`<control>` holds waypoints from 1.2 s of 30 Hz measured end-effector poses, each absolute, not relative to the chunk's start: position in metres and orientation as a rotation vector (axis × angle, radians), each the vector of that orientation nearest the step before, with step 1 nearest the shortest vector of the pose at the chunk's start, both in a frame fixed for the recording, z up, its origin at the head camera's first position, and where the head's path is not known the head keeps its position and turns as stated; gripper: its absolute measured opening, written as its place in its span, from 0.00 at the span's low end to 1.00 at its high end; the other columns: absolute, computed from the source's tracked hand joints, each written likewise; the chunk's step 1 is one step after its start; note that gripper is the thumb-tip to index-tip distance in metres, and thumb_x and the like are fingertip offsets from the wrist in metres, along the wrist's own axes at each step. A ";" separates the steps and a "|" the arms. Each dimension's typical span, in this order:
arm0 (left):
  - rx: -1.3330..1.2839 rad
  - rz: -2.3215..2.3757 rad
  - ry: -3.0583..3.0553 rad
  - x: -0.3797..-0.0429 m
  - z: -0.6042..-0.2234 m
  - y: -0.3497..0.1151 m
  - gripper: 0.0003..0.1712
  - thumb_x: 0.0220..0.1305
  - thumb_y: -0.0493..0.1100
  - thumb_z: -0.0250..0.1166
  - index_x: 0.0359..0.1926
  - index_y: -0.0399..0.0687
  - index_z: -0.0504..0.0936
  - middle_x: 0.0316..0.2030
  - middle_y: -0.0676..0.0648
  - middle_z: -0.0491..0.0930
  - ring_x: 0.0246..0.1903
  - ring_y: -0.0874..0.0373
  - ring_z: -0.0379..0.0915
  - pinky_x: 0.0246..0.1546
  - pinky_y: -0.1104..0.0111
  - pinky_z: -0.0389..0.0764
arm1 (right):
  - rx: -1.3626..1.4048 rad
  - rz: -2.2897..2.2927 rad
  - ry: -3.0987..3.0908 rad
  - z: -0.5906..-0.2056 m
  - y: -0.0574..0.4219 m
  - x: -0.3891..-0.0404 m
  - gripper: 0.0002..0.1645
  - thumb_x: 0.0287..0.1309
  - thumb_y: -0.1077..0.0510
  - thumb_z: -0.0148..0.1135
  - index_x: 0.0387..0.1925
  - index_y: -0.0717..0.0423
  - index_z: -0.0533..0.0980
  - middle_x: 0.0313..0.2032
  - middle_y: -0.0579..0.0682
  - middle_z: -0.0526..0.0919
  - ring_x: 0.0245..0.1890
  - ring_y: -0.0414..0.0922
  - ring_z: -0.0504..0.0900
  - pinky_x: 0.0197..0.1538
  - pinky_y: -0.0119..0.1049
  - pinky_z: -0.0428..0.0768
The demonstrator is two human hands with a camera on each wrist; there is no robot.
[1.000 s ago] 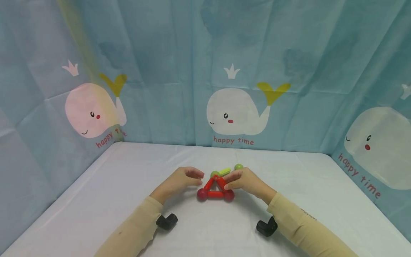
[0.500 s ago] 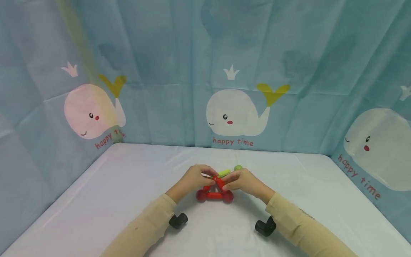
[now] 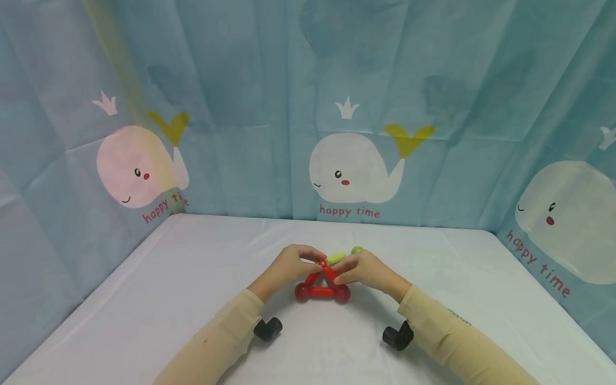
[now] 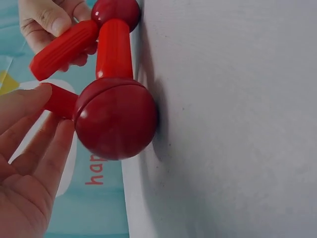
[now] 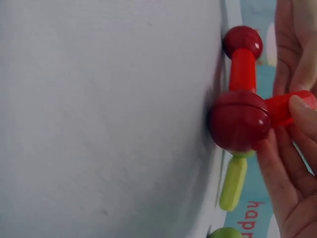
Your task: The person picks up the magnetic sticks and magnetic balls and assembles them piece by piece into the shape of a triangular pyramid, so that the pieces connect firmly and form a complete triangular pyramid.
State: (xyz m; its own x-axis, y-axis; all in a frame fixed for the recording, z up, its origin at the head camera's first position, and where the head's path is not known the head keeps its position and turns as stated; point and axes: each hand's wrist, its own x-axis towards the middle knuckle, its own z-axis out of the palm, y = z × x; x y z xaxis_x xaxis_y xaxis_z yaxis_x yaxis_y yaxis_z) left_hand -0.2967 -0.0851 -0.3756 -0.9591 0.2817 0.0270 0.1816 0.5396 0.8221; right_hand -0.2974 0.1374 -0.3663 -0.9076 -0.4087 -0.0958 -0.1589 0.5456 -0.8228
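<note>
A red toy rod lies on the table between two dark red balls, the left ball and the right ball. From each ball another red rod slants upward, and the two upper ends come close together in the head view. My left hand pinches the left slanting rod between thumb and fingers. The right slanting rod is in the grip of my right hand, thumb on one side. Behind this red frame, a yellow-green rod shows between the hands.
A green ball sits behind my right hand. White cloth covers the table, and a blue whale-print curtain hangs along its back and sides. Black wrist mounts stick out from both sleeves.
My left hand has moved right to the red frame and taken hold of its left slanting rod. My right hand has stayed almost still on the right rod.
</note>
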 end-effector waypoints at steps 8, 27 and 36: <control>0.199 1.355 2.631 -0.294 -0.382 -0.106 0.18 0.58 0.44 0.71 0.51 0.48 0.85 0.47 0.49 0.85 0.47 0.55 0.80 0.53 0.57 0.82 | -0.305 -1.361 2.638 -0.367 0.140 -0.319 0.17 0.58 0.57 0.69 0.50 0.55 0.84 0.49 0.52 0.88 0.54 0.49 0.82 0.60 0.48 0.80; 0.218 1.261 2.381 -0.288 -0.387 -0.120 0.28 0.55 0.45 0.74 0.58 0.52 0.80 0.45 0.50 0.84 0.45 0.57 0.79 0.57 0.50 0.76 | -0.387 -1.080 2.672 -0.379 0.117 -0.354 0.13 0.54 0.63 0.71 0.43 0.55 0.87 0.43 0.51 0.89 0.42 0.43 0.85 0.53 0.40 0.83; 0.231 1.270 2.367 -0.288 -0.388 -0.118 0.26 0.55 0.46 0.73 0.57 0.52 0.81 0.46 0.51 0.84 0.47 0.57 0.78 0.58 0.48 0.75 | -0.448 -0.983 2.701 -0.381 0.114 -0.357 0.10 0.55 0.63 0.70 0.40 0.53 0.88 0.41 0.49 0.90 0.39 0.40 0.83 0.51 0.39 0.83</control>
